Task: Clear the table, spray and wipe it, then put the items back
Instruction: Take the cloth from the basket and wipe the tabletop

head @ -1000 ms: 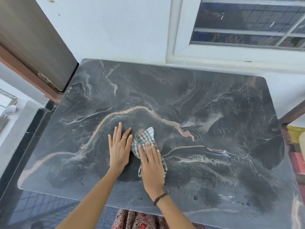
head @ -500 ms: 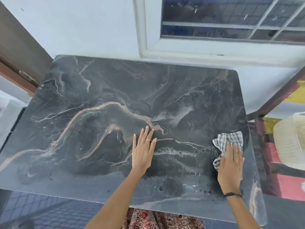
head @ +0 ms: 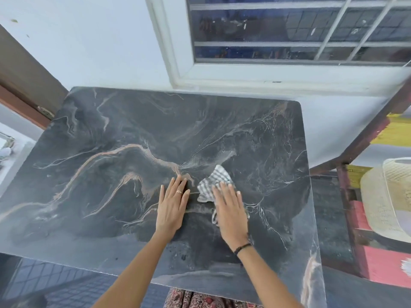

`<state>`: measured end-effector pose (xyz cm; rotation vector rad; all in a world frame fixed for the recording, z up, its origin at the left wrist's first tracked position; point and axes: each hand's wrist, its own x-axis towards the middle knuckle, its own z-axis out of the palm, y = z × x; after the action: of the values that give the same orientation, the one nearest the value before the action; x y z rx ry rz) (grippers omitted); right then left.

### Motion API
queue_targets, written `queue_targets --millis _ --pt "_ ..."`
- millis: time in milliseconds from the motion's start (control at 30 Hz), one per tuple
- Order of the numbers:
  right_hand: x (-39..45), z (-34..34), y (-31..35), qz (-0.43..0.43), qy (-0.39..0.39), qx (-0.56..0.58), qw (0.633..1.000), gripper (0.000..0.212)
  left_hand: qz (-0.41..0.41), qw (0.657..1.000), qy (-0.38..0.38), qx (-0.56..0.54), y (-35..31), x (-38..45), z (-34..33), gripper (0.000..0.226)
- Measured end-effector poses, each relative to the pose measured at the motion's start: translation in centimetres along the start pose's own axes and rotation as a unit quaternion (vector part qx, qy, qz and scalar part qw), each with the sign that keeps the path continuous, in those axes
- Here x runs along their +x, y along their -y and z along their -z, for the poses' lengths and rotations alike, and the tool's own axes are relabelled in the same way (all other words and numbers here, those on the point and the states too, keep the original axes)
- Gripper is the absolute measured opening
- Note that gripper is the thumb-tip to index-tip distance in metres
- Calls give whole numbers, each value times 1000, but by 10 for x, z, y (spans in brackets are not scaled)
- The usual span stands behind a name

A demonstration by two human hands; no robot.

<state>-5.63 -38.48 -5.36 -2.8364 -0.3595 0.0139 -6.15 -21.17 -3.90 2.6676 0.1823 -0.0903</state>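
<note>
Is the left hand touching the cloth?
Apart. The head view shows bare table between the left hand and the cloth.

A home: marble-patterned table (head: 111, 121) against a white wall under a barred window (head: 289, 30).

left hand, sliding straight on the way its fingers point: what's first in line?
Likely nothing on the surface: the left hand lies flat, pointing up and slightly right across bare marble table. The checked cloth sits to its right, off that line. Past the far edge comes the wall, probably below the window frame.
</note>
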Motion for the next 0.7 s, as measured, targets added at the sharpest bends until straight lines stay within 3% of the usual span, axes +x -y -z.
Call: queue_targets --millis 200,333,533,700 --pt "-17 36 -132 -185 -29 16 982 48 -114 993 24 27 -70 -1 -33 65" --pt "-63 31 -119 -265 -65 42 961 53 -118 989 58 75 -91 -4 -57 56" --pt "-75 6 -46 -154 -25 14 988 47 -111 986 55 114 -85 -4 -66 51" --pt "-1 13 -75 -106 -32 10 994 51 -115 985 43 121 -84 -3 -70 50"
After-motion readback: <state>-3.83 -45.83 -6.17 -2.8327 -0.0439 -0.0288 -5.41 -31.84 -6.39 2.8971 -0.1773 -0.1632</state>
